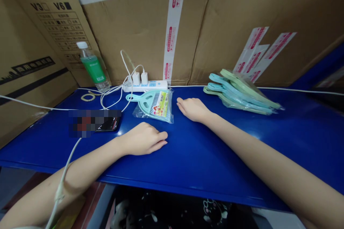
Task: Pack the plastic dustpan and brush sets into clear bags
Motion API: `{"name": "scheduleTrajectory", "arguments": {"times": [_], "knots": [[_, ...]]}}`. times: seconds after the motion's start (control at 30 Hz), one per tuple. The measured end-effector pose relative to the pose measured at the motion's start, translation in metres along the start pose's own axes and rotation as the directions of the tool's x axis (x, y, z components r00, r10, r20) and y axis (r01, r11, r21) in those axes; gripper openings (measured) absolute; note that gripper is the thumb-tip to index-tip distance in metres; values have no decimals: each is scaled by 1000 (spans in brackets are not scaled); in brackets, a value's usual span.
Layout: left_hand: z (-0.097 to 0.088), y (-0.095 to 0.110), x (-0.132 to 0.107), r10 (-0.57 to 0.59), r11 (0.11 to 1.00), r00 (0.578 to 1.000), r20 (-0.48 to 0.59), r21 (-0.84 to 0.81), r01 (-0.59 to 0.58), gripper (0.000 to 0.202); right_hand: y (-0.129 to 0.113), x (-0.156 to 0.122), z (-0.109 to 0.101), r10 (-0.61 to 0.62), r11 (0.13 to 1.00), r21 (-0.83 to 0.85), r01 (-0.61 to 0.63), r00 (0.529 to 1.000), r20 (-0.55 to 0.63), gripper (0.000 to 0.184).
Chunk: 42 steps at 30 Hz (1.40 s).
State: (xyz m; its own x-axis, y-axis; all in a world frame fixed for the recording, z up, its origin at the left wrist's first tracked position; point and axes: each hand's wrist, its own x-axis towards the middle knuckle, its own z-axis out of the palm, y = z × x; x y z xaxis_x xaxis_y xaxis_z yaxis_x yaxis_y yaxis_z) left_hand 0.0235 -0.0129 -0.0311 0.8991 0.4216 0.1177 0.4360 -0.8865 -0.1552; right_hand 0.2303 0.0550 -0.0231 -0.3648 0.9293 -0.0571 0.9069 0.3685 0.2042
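Note:
My left hand lies palm down on the blue table, fingers stretched toward the right, holding nothing. My right hand rests flat on the table further back, fingers loosely curled and empty. Between and behind the hands lies a small teal dustpan and brush set in a clear plastic bag, just left of my right hand. A stack of bagged teal and green dustpan sets sits to the right of my right hand.
A phone lies left of my left hand. A white power strip with chargers and white cables runs along the cardboard wall. A green-labelled bottle stands back left, a bead bracelet beside it.

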Motion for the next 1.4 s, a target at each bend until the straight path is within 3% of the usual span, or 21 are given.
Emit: {"name": "scheduleTrajectory", "arguments": {"times": [1.4], "knots": [[-2,2,0,-6,1000,1000,21,9,6,24,0,0,-1,-6,1000,5,6,1000,-3,39]]}}
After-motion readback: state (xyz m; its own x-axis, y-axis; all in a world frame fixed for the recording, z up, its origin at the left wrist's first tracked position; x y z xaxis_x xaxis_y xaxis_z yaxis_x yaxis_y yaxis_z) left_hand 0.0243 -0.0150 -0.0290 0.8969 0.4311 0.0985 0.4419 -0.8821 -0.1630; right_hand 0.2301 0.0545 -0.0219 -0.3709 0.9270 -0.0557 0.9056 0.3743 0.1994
